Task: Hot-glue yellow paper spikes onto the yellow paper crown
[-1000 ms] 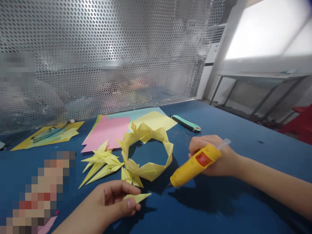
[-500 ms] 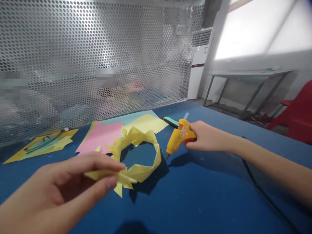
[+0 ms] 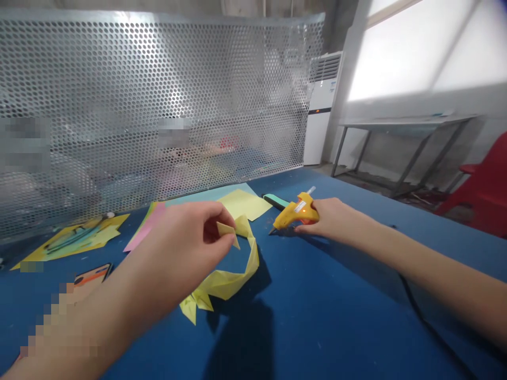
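My left hand (image 3: 186, 248) is closed in a pinch on a small folded piece of yellow paper (image 3: 226, 229). It hovers over the far side of a yellow folded-paper ring (image 3: 233, 284) with pointed leaf-like tips at its near left; hand and forearm hide the ring's left part. To the right, my right hand (image 3: 335, 217) is wrapped round a yellow hot glue gun (image 3: 293, 213). The gun's nozzle points down and left, close to the blue table, just beyond the ring's right side. A clear glue stick pokes out of its back end.
Pink paper (image 3: 146, 226), pale yellow paper (image 3: 244, 203) and a teal-and-black tool (image 3: 276, 199) lie behind the ring. More paper with dark stems (image 3: 75, 235) is at left, near a phone (image 3: 95, 275). A perforated metal screen (image 3: 222, 89) borders the table; a black cord (image 3: 423, 316) trails right.
My left hand has moved right and away from me with the paper piece, now over the ring's far side. The glue gun has tilted flatter, its nozzle shifting slightly farther back. The phone has come into view.
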### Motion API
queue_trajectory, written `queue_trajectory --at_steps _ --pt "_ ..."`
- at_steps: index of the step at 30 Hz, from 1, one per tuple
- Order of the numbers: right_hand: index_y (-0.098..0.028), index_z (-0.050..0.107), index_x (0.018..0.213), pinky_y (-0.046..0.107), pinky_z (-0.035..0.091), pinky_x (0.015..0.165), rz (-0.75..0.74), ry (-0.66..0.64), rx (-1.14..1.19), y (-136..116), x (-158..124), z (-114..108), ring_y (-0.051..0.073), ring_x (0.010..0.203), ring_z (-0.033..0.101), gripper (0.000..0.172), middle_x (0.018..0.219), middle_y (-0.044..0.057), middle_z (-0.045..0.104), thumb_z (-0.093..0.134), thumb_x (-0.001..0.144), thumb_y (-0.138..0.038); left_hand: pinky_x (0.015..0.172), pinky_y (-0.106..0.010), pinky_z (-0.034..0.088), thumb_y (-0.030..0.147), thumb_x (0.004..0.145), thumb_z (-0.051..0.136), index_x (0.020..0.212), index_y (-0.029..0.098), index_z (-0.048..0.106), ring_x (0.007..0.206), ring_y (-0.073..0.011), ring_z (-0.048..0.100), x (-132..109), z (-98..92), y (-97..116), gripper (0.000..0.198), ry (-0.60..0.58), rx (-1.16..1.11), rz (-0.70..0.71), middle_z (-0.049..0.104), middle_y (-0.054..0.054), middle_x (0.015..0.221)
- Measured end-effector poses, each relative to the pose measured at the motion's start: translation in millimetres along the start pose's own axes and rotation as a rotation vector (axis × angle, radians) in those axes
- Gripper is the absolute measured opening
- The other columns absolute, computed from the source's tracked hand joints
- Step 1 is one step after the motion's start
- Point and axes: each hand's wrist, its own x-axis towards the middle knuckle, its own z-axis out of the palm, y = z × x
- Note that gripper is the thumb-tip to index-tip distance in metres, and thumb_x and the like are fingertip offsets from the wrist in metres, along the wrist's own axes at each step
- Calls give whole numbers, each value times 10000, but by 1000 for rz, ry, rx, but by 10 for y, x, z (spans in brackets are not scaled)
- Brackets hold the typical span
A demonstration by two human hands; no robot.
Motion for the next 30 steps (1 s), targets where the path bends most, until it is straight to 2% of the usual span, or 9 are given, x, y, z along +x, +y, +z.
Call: queue_trajectory --at_steps 3,8,11,14,17,19,21,23,30 --pt "-171 585 771 273 350 468 65 17 -60 -34 -38 7 215 626 597 407 724 85 617 609 736 -576 530 -260 436 362 762 581 713 262 615 581 -138 607 -9 58 -32 116 -46 74 21 648 62 635" --pt "-172 602 721 284 365 480 78 41 -107 -105 -123 57 227 621 609 409 683 81 612 574 791 -574 538 -272 456 348 770 552 725 266 618 596 -144 610 -6 122 -72 115 -76 61 38 644 58 642" --pt "-146 630 792 329 436 568 65 99 -138 -165 -171 77 269 731 626 410 787 121 627 580 814 -552 553 -272 461 339 765 557 681 259 607 590 -136 612 -3 151 -76 126 -87 44 37 639 63 630" --pt "-117 615 1022 386 478 753 -131 300 -100 -262 -231 102 292 916 595 375 1015 153 615 624 831 -440 537 -273 450 349 772 555 668 256 602 566 -132 601 -5 176 -90 147 -97 40 32 623 65 599" --pt "-146 548 1203 452 441 916 -510 489 58 -395 -321 167 294 1069 535 424 1201 148 573 592 873 -408 543 -281 448 354 776 553 692 257 610 553 -135 594 -4 204 -120 141 -94 43 24 622 62 603" --pt "-200 501 1281 475 401 981 -707 447 158 -485 -390 228 280 1148 488 450 1306 118 535 556 899 -430 551 -286 439 349 766 554 712 264 626 551 -139 588 0 227 -137 124 -86 76 16 617 61 603" --pt "-231 464 1321 470 396 986 -800 348 232 -558 -448 284 262 1160 473 480 1342 96 525 561 899 -437 542 -286 422 343 753 549 725 274 643 551 -145 580 5 247 -143 119 -84 108 14 606 59 592" --pt "-215 471 1300 460 404 967 -816 286 294 -603 -482 320 253 1140 476 465 1309 100 550 574 896 -422 529 -280 410 338 743 552 737 278 657 552 -147 578 10 261 -134 121 -99 113 13 609 56 592" --pt "-200 505 1077 441 410 896 -812 213 431 -633 -511 314 244 1026 494 268 1086 80 607 603 884 -357 523 -258 419 316 765 521 741 257 650 575 -138 593 7 277 -116 144 -195 70 -14 640 46 638"
